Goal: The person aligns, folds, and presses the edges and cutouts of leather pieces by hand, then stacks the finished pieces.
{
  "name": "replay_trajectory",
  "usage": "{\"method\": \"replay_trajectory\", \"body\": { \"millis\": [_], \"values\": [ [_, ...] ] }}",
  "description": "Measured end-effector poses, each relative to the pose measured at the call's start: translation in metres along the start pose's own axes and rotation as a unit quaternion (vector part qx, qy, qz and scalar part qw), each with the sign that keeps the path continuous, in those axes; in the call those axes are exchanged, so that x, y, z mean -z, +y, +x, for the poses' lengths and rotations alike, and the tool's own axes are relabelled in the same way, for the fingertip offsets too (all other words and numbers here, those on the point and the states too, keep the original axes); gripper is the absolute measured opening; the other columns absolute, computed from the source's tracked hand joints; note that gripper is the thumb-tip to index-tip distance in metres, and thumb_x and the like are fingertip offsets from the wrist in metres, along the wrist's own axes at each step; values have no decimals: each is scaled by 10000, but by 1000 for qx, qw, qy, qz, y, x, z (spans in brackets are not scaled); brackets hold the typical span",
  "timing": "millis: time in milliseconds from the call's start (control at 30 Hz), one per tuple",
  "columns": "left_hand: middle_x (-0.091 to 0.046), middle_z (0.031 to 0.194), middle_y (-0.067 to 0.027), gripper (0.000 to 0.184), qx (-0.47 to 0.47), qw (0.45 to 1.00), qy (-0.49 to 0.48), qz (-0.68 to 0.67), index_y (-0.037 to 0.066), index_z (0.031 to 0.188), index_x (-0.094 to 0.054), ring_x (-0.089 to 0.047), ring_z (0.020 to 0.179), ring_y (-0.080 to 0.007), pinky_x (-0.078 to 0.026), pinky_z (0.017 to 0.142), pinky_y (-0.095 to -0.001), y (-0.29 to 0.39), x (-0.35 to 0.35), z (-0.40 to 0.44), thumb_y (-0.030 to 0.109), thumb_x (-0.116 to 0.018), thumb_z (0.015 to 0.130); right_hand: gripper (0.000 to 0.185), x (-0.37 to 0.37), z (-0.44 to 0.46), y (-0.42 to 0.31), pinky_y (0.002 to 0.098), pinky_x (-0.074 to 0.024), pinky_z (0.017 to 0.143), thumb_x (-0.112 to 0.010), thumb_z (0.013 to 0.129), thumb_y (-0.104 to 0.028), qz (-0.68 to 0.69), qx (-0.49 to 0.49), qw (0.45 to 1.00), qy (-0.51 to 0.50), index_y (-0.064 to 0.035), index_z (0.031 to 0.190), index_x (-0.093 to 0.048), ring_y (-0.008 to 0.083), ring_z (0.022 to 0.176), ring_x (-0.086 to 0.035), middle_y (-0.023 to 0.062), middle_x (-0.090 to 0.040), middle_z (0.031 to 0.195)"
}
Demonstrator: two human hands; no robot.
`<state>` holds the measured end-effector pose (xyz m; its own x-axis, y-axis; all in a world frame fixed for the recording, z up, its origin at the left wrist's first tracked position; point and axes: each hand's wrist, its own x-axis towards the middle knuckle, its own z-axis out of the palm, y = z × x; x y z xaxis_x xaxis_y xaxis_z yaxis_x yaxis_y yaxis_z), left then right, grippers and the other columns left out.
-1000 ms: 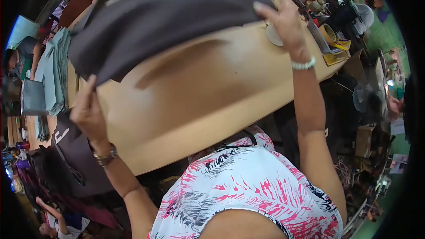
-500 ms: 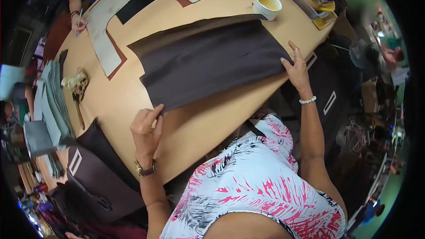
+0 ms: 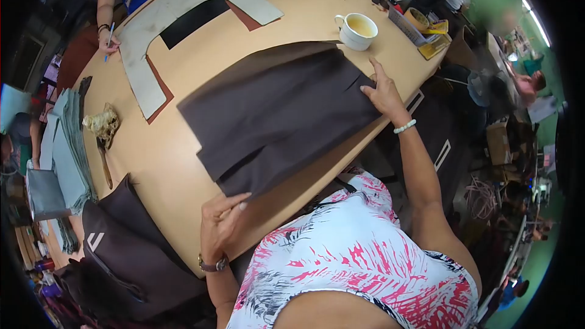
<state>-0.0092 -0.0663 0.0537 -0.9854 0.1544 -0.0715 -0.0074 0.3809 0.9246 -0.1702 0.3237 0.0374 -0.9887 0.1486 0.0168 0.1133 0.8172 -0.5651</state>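
Note:
A dark brown fabric piece [image 3: 283, 113] lies over the wooden table [image 3: 152, 164], with creases near its lower left corner. My left hand [image 3: 222, 222] pinches that lower left corner at the table's near edge. At the right end of the cloth, my right hand [image 3: 385, 92] holds the edge between thumb and fingers. A white cup [image 3: 357, 31] of yellowish liquid stands just beyond the fabric's far right corner. Farther back lies a pale U-shaped piece [image 3: 137, 55] with reddish-brown material showing under its edges.
A co-worker's hand [image 3: 108, 41] holds a pen at the far left. A brush [image 3: 105, 161] and a crumpled pale bundle [image 3: 102, 123] lie on the left. Dark fabric [image 3: 131, 231] hangs off the near left edge. A basket [image 3: 399, 24] with tape stands at the right.
The dark fabric, first raised high before me, has come down onto the table and nearer. My left hand has moved down and right with its corner, uncovering the cup and the pale piece.

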Motion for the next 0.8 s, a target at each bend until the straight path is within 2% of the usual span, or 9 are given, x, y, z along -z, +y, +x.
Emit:
{"method": "replay_trajectory", "body": {
  "millis": [100, 133, 233, 333, 433, 533, 633, 733, 800],
  "values": [
    [-528, 707, -28, 178, 49, 993, 54, -97, -12, 957, -673, -451, 618, -82, -337, 545, -232, -11, -18, -18, 35, -620, 793, 765, 4, -7, -18, 389, -411, 916, -692, 710, -115, -153, 155, 975, 48, -80, 1372, -311, 328, 1060, -527, 170, -568, 1113],
    [-547, 742, -12, 174, 96, 983, 74, -135, -50, 945, -663, -459, 645, -70, -344, 565, -218, -5, -21, -21, 27, -614, 797, 656, -1, -2, -10, 370, -410, 908, -623, 763, -116, -220, 279, 930, 95, -92, 1359, -351, 286, 1096, -503, 132, -545, 1157],
    [-544, 747, 7, 162, 99, 971, 131, -171, -64, 932, -660, -453, 649, -60, -346, 575, -211, -13, -33, -24, 25, -612, 807, 557, -2, 17, -13, 355, -429, 865, -533, 812, -85, -281, 476, 830, 67, -85, 1345, -372, 259, 1015, -540, 122, -583, 1064],
    [-566, 772, 11, 154, 144, 963, 144, -176, -63, 927, -660, -477, 686, -57, -365, 608, -198, -21, -33, -28, 32, -609, 816, 511, -6, 47, -8, 333, -442, 818, -461, 835, -49, -251, 573, 780, 2, -81, 1338, -382, 225, 904, -568, 88, -610, 932],
    [-556, 762, 22, 148, 154, 962, 135, -181, -62, 912, -662, -474, 686, -48, -364, 607, -195, -17, -30, -23, 43, -609, 823, 529, -4, 72, -19, 315, -451, 754, -497, 803, -31, -269, 562, 774, -112, -81, 1321, -403, 218, 786, -578, 58, -604, 809],
    [-571, 798, 11, 150, 165, 957, 147, -189, -66, 918, -659, -482, 695, -49, -362, 612, -190, -16, -33, -21, 38, -607, 823, 554, -17, 97, -36, 321, -447, 692, -537, 772, -30, -158, 587, 792, -53, -77, 1309, -412, 223, 698, -564, 49, -574, 746],
    [-595, 858, -8, 165, 184, 947, 173, -199, -63, 933, -658, -510, 718, -60, -392, 632, -195, -11, -38, -20, 52, -598, 831, 583, -18, 103, -45, 322, -448, 680, -586, 747, -62, -116, 610, 778, -93, -73, 1303, -410, 226, 694, -570, 51, -563, 728],
    [-622, 963, -53, 210, 195, 957, 161, -145, -54, 962, -657, -564, 794, -93, -440, 685, -196, -19, -37, -24, 104, -577, 850, 607, 3, 86, -50, 315, -451, 703, -602, 748, -101, -188, 609, 739, -218, -71, 1316, -393, 207, 747, -589, 52, -573, 778],
    [-596, 894, -37, 256, 202, 939, 192, -201, -49, 977, -658, -544, 732, -87, -429, 637, -186, -12, -38, -17, 158, -558, 865, 618, 7, 77, -39, 316, -452, 716, -612, 748, -121, -175, 637, 712, -238, -75, 1322, -389, 197, 757, -588, 51, -577, 816]
  ]
}}
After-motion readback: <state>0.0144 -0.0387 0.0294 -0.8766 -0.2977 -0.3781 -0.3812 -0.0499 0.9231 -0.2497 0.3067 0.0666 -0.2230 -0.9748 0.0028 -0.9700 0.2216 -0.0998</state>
